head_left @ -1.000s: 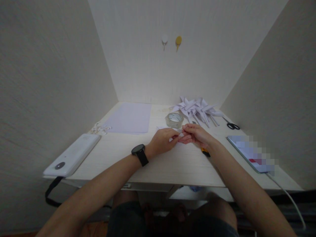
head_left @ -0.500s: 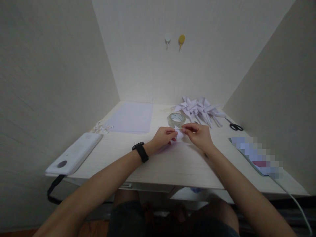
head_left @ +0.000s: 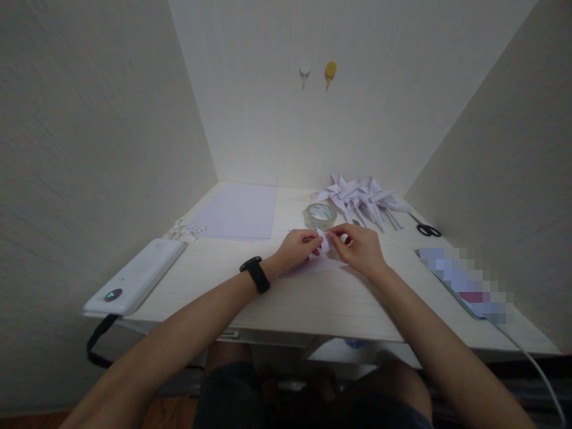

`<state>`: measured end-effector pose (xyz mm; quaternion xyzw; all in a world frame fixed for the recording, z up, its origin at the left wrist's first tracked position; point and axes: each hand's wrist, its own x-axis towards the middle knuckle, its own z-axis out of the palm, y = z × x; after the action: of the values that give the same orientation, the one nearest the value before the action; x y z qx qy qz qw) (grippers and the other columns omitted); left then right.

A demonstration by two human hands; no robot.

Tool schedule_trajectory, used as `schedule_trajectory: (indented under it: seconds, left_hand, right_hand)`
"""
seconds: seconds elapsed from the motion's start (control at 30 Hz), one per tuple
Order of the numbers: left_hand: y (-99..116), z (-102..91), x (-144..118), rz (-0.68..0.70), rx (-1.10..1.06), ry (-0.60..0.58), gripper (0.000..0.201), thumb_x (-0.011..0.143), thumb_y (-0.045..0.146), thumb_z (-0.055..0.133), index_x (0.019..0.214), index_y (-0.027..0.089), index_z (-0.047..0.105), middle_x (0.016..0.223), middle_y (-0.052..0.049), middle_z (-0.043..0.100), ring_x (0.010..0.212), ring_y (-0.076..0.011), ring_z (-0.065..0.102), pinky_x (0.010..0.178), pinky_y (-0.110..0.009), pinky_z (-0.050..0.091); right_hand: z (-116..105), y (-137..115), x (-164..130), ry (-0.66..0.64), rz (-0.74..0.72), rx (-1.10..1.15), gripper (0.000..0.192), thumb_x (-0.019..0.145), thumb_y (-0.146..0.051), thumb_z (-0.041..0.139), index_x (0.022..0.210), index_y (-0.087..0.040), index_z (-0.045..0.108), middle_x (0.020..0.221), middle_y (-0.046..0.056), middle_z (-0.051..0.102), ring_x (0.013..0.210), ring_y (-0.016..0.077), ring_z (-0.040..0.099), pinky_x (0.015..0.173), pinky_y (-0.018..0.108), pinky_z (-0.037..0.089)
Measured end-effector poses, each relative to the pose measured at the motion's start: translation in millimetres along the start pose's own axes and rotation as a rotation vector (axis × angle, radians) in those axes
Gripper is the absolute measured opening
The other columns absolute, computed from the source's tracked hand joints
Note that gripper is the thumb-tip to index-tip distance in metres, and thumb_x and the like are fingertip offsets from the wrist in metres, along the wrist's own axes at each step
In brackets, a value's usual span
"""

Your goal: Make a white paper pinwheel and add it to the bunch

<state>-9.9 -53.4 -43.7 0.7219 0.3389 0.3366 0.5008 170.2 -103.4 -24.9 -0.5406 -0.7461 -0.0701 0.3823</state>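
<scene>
Pinching a small piece of folded white paper [head_left: 325, 243] between them, the left hand [head_left: 297, 248] and the right hand [head_left: 361, 247] are meeting over the middle of the counter [head_left: 313, 298]. The paper is standing up in the narrow gap between the two sets of fingers, just above a flat white sheet [head_left: 315, 264] lying on the counter beneath the hands.

Left to right: a white device [head_left: 136, 276] with a round button is lying at the left front edge, a black strap [head_left: 96, 345] hanging below it. A scatter of small white paper scraps [head_left: 185, 229] is lying just behind it, and a large blank paper sheet [head_left: 241, 210] is lying beside those. The left forearm is reaching in from the lower left, a black wristwatch [head_left: 255, 273] on the wrist; its fingers are closed on the left edge of the folded paper. A roll of clear tape [head_left: 319, 215] is lying flat just behind the hands. The right forearm is angling in from the lower right, its fingers curled and closed on the paper's right edge. A heap of white paper pinwheels [head_left: 360, 196] is lying at the back, black-handled scissors [head_left: 426, 229] to its right, and a blurred phone [head_left: 462, 283] with a white cable [head_left: 531, 363] is lying near the right edge.
</scene>
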Motion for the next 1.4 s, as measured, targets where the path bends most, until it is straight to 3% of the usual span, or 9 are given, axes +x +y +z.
schedule_trajectory:
  seconds: [0.33,0.53,0.7,1.17,1.4]
  left_hand:
    - [6.7,0.2,-4.4,0.107,0.124,0.001,0.023,0.089,0.027,0.054,0.074,0.015,0.067,0.063,0.001,0.065,0.059,-0.0096,0.061,0.058,-0.019,0.046]
    - [4.5,0.4,-3.2,0.090,0.144,0.021,0.020,0.088,0.028,0.057,0.082,0.015,0.071,0.066,-0.001,0.069,0.061,-0.0112,0.064,0.056,-0.019,0.046]
    - [0.5,0.6,-0.8,0.023,0.116,0.131,0.015,0.084,0.025,0.063,0.088,0.014,0.073,0.066,-0.002,0.070,0.056,-0.0111,0.063,0.050,-0.019,0.045]
    - [6.9,1.0,-1.8,-0.116,-0.012,0.150,0.007,0.083,0.016,0.066,0.078,0.011,0.069,0.061,-0.001,0.066,0.056,-0.0120,0.067,0.038,-0.015,0.039]
    - [10.3,-0.1,-4.6,-0.069,0.071,0.167,0.008,0.083,0.017,0.067,0.076,0.013,0.070,0.060,0.000,0.067,0.053,-0.0106,0.066,0.045,-0.016,0.042]
  right_hand:
    - [-3.1,-1.9,1.2,-0.048,-0.027,0.061,0.015,0.088,-0.032,0.056,0.087,-0.020,0.066,0.086,0.006,0.076,0.079,0.0221,0.071,0.070,0.030,0.048]
    - [-0.9,-0.4,0.2,-0.089,-0.016,0.093,0.012,0.087,-0.030,0.057,0.082,-0.021,0.062,0.082,0.005,0.075,0.074,0.0208,0.070,0.067,0.029,0.046]
    - [-0.7,-1.1,0.3,-0.104,-0.032,0.110,0.010,0.086,-0.029,0.057,0.082,-0.022,0.063,0.086,0.006,0.076,0.079,0.0217,0.070,0.069,0.030,0.047]
    - [0.2,-0.1,-0.2,-0.121,-0.062,0.096,0.012,0.087,-0.029,0.057,0.084,-0.021,0.066,0.088,0.006,0.076,0.080,0.0220,0.070,0.072,0.032,0.049]
    - [0.5,-0.2,-0.7,-0.107,-0.073,0.065,0.012,0.086,-0.029,0.058,0.083,-0.021,0.067,0.086,0.006,0.076,0.079,0.0217,0.070,0.072,0.031,0.049]
